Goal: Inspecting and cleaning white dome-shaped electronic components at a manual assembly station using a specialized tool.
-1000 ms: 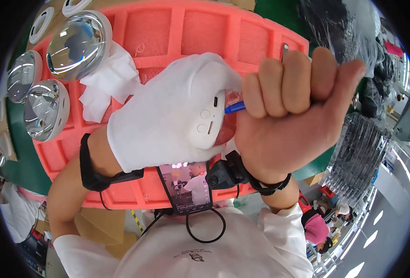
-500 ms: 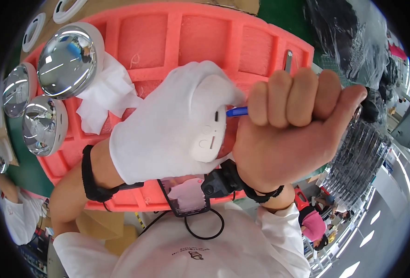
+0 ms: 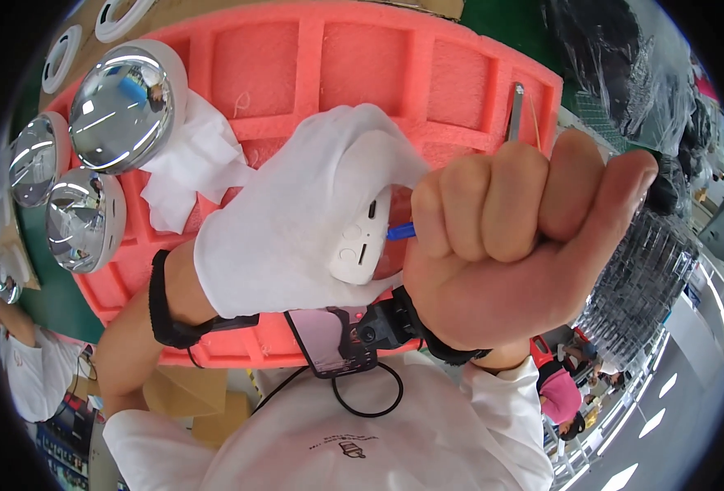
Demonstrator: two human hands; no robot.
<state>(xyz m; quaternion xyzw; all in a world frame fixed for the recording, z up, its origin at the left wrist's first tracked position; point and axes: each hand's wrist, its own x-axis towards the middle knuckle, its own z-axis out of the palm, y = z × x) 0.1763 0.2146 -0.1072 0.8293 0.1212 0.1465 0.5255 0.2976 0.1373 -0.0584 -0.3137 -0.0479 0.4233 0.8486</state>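
My left hand (image 3: 280, 209), in a white glove, is wrapped round a white rounded device (image 3: 352, 250) with a dark port, a slot and small round buttons on its side. My right hand (image 3: 509, 254) is bare and closed in a fist around a slim blue pen-like tool (image 3: 401, 231); most of the tool is hidden in the fist. Its blue end points at the device's side, near the port and buttons. Whether that end touches the device I cannot tell. Both hands are over a red foam tray (image 3: 311, 65) with square compartments.
Several mirror-fronted white domes, such as the large one (image 3: 120, 106), sit at the tray's left beside crumpled white tissue (image 3: 198, 164). Metal tweezers (image 3: 516, 110) lie at the far right. A phone (image 3: 329, 340) is close below my hands. Plastic-wrapped goods (image 3: 624, 74) stand beyond the tray.
The blue tool's end has shifted down and left along the device, away from the port. My right fist moved slightly left with it, and the device has tilted a little.
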